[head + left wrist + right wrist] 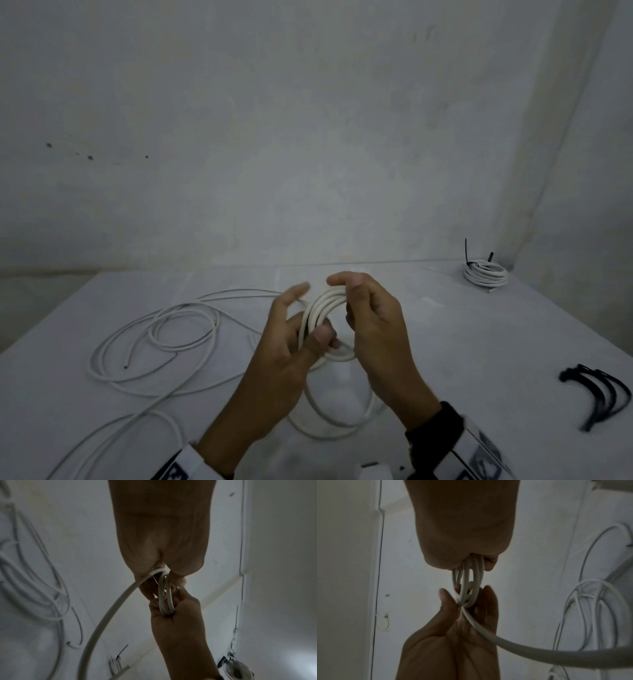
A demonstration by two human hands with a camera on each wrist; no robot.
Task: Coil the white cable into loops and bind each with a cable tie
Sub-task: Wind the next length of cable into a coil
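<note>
A small coil of white cable is held above the table between both hands. My left hand pinches its lower left side, thumb pressed on the strands, index finger stretched upward. My right hand curls its fingers over the coil's top right. In the left wrist view the coil runs from my left hand down into my right hand. In the right wrist view the coil hangs from my right hand into my left hand. From there the cable's free length trails off.
Loose white cable lies in wide loops over the left of the white table, with one loop under my wrists. A bound coil with a black tie sits at the back right. Several black cable ties lie near the right edge.
</note>
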